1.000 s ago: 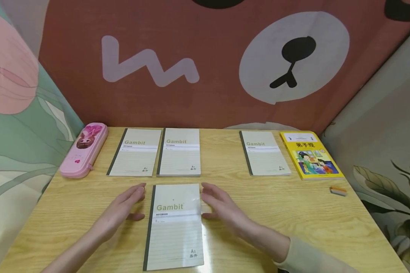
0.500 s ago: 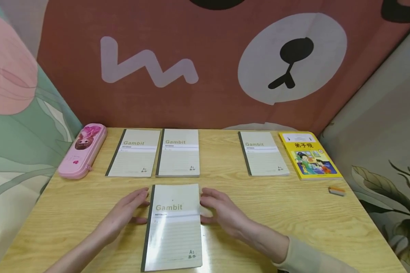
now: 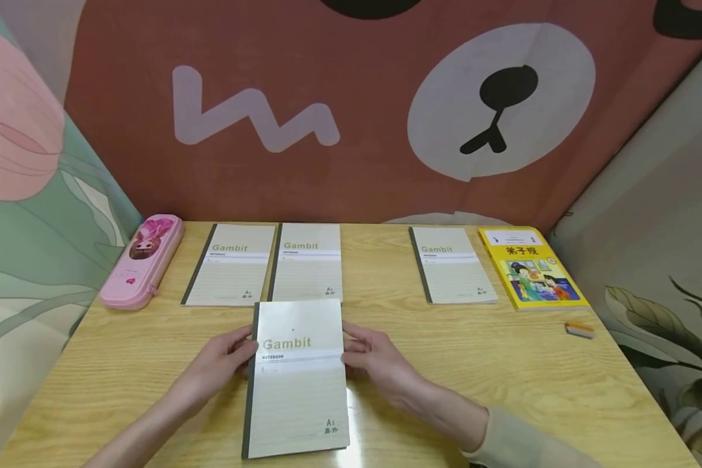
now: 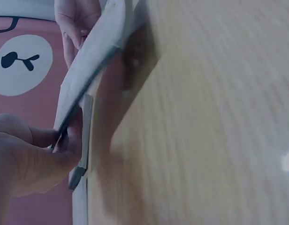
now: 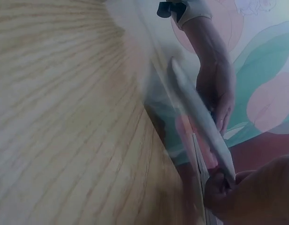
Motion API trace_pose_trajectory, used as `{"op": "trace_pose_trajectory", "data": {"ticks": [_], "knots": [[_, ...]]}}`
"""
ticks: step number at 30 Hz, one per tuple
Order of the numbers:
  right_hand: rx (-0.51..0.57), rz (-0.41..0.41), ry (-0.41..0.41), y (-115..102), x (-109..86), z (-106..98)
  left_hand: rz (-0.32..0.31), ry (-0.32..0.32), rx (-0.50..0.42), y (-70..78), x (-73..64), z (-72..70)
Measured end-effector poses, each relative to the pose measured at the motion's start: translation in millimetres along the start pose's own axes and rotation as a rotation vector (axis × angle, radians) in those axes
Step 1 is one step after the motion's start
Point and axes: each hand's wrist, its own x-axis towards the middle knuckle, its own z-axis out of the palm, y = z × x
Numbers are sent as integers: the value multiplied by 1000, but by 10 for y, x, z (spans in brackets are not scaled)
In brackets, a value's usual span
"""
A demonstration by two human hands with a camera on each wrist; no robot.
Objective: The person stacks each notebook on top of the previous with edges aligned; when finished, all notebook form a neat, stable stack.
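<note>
1. Notebook in hand (image 3: pixel 298 390) is at the near middle, tilted, its far part raised over the surface (image 3: pixel 503 383); whether its near end touches down, I cannot tell.
2. Left grip (image 3: pixel 216 364) pinches the dark spine edge, thumb above and fingers beneath.
3. Right grip (image 3: pixel 383 364) pinches the opposite edge, also with fingers under the cover.
4. Progress, as I judge it: taking hold is done and the lift is partly or fully made; setting down is left. 3 matching notebooks lie flat at the back: left notebook (image 3: pixel 229 276), middle notebook (image 3: pixel 307 270) and right notebook (image 3: pixel 455 273).
5. Materials: pale paper covers with a slight sheen, black spine strips and gold lettering; the notebook is a thin rectangle. The surface shows pale wood grain.
6. Nearby are a rounded pink pencil case (image 3: pixel 143 263) and a glossy yellow book (image 3: pixel 533 270).
</note>
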Motion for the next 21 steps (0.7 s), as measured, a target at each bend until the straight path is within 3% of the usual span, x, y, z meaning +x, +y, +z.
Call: {"op": "trace_pose_trajectory", "data": {"ticks": [4, 9, 15, 21], "knots": [[-59, -31, 28, -32, 57, -5, 59, 9, -62, 82, 18, -28], [-53, -62, 43, -94, 180, -29, 102, 36, -100, 216, 108, -95], [-24, -95, 121, -281, 393, -99, 127, 111, -152, 416, 332, -211], [74, -141, 176, -483, 638, -220, 142, 161, -284, 592, 594, -303]]}}
